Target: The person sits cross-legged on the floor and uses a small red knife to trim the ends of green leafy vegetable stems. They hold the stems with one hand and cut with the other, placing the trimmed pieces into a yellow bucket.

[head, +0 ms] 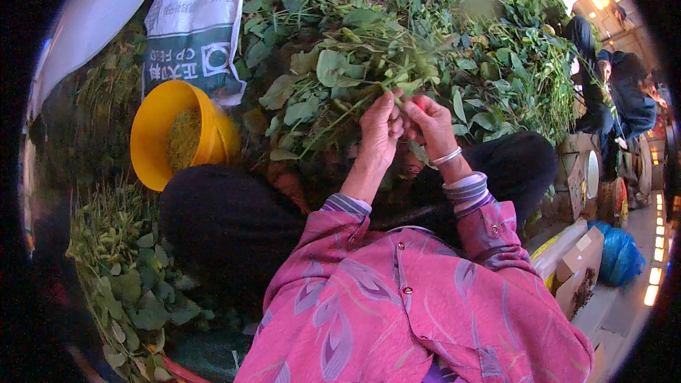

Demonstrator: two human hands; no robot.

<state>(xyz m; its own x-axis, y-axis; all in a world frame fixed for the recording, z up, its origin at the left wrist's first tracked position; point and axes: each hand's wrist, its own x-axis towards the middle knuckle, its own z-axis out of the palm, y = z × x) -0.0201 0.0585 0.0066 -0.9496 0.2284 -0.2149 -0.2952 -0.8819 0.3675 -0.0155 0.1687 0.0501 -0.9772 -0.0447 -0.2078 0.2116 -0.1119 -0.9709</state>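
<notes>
My left hand (pixel 381 121) and my right hand (pixel 430 120) are close together above a heap of leafy green plants. Both are closed around a green stalk (pixel 396 97) of a bean plant, with leaves and what look like pods fanning out beyond my fingers. Something red shows at the right thumb, too small to make out. A silver bangle (pixel 446 157) circles my right wrist. To the left, beside my knee, a yellow bucket (pixel 146 135) tilts with its mouth turned toward me. Inside it lies a layer of small yellow-green pods or beans (pixel 184 138).
A white-and-green woven feed sack (pixel 186 21) bearing print lies behind the bucket. More plants (pixel 138 287) are piled at lower left. On the right are a cardboard box (pixel 580 266) and a blue bundle (pixel 620 255). Another person (pixel 630 90) sits at far right, holding a stalk.
</notes>
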